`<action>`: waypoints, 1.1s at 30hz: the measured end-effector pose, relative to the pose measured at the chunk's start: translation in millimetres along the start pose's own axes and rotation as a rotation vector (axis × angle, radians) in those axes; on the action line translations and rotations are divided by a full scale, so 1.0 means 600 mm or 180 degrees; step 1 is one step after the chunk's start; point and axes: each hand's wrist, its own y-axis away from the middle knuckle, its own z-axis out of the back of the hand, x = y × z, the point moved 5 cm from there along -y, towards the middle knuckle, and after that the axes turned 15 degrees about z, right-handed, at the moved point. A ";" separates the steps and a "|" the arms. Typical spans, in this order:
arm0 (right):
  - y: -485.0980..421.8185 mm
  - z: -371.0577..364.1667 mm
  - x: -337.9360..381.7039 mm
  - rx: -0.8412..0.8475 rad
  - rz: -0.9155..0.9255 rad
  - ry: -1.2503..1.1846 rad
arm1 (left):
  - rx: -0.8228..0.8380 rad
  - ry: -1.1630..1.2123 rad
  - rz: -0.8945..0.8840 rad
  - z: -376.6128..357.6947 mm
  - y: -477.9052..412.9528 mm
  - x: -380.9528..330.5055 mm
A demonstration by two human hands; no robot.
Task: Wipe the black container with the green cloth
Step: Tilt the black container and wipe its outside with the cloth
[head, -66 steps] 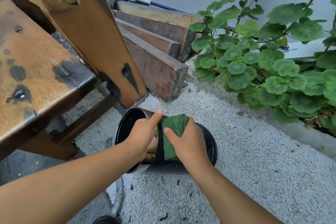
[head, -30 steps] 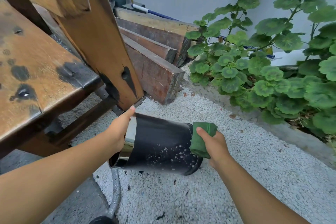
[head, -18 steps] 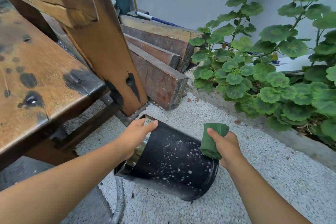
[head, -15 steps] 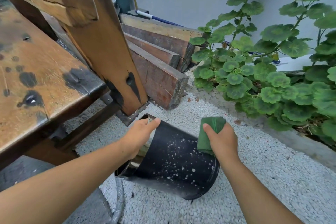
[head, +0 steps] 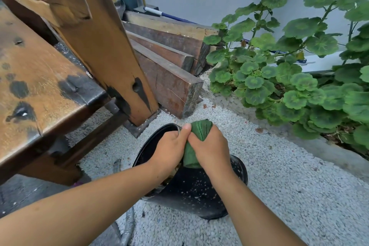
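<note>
The black container (head: 196,191) stands tilted on the white gravel, its open mouth turned up and to the left, its wall speckled with pale grit. My left hand (head: 169,151) grips the container's rim, thumb up along the edge. My right hand (head: 210,149) is closed on the folded green cloth (head: 196,136) and presses it against the upper rim and outer wall, right beside my left thumb. Much of the rim and inside is hidden behind both hands.
A worn wooden bench (head: 42,86) with a slanted leg (head: 111,52) stands close on the left. Stacked timber beams (head: 169,70) lie behind the container. A leafy green plant (head: 289,78) in a concrete-edged bed fills the right. A grey hose (head: 127,227) runs along the ground below.
The container has been tipped more upright with its mouth toward me. My right hand brought the cloth from the container's far end up to the rim, next to my left hand.
</note>
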 end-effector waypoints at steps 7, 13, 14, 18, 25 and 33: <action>-0.014 0.025 -0.073 0.0106 -0.0235 0.0291 | -0.0236 -0.0401 0.0022 0.003 -0.015 0.013; -0.012 0.049 -0.125 0.0082 -0.0346 0.0648 | -0.0146 -0.0322 0.0158 0.006 -0.023 0.020; -0.010 0.052 -0.130 0.0058 -0.0332 0.0731 | -0.0157 -0.0307 0.0184 0.010 -0.027 0.023; -0.002 0.062 -0.151 0.0007 -0.0347 0.0960 | -0.0214 -0.0239 0.0241 0.025 -0.031 0.025; 0.009 0.066 -0.159 -0.0116 -0.0236 0.1335 | -0.0239 -0.0203 0.0416 0.061 -0.032 0.026; 0.014 0.066 -0.185 -0.0584 -0.0756 -0.0110 | 0.0064 -0.0246 0.0124 0.105 -0.012 0.040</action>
